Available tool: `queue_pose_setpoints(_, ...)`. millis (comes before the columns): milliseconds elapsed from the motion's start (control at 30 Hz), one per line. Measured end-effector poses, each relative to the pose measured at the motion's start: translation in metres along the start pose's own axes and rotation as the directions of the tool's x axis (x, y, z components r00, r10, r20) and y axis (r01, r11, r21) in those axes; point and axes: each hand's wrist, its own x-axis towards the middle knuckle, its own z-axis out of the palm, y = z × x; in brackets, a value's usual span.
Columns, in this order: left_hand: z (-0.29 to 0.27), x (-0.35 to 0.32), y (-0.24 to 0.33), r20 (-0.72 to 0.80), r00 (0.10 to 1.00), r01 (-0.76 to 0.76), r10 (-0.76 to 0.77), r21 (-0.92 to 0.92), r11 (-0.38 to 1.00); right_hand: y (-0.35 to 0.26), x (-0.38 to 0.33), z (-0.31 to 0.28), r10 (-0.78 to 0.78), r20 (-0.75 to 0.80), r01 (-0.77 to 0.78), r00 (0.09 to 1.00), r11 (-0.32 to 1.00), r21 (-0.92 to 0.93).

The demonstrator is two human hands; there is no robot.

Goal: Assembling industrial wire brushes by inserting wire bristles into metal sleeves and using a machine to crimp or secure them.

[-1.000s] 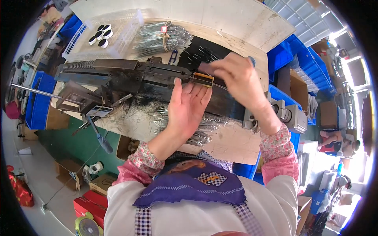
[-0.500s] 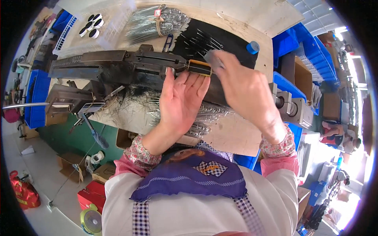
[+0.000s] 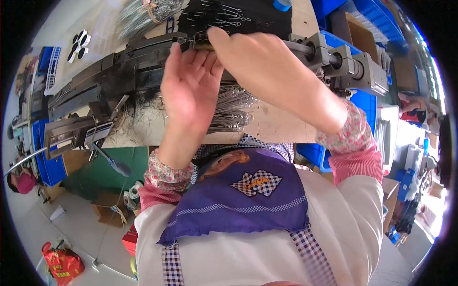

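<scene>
Head view: my left hand [image 3: 191, 93] lies palm up, thumb apart from extended fingers, beneath the brass-coloured piece [image 3: 204, 46] at the end of the black metal fixture [image 3: 138, 59]. My right hand [image 3: 255, 55] bends over the same end; its fingertips are hidden, so whether they pinch anything cannot be told. Step in hand, as judged: close handwork at that piece; the next move calls for a steady left palm. Fixture spans the tabletop [image 3: 281, 128]; silver wires [image 3: 234, 98] lie toward its near edge, black cloth [image 3: 272, 21] beyond the fixture. Blue bins [image 3: 393, 19] stand off its right edge.
</scene>
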Motion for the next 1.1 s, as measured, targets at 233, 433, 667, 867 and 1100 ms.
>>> queue_pose_setpoints(233, -0.024, -0.004, -0.056, -0.086, 0.992, 0.095, -0.098, -0.040, 0.995, -0.010, -0.120, 0.061, 0.190, 0.137, -0.228, 0.972, 0.902, 0.366)
queue_pose_setpoints(433, -0.054, -0.095, 0.016, 0.584, 0.812, -0.400, 0.004, 0.550, 0.733, 0.000, -0.128, 0.099, 0.135, 0.109, -0.165, 0.985, 0.926, 0.340)
queue_pose_setpoints(667, -0.226, -0.199, 0.163, 0.173, 0.524, 0.608, 0.834, 0.610, -0.509, 0.016, -0.156, 0.081, 0.288, 0.161, -0.322, 0.944, 0.699, 0.638)
queue_pose_setpoints(867, -0.233, -0.219, 0.168, -0.099, 0.380, 0.743, 0.920, 0.625, -0.240, 0.018, -0.191, 0.047, 0.702, 0.152, -0.562, 0.695, 0.399, 0.725)
queue_pose_setpoints(1100, -0.034, -0.103, 0.036, 0.504, 0.768, -0.504, 0.395, 0.856, -0.113, 0.032, -0.143, -0.031, 0.623, -0.133, -0.229, 0.771, 0.465, 0.855)
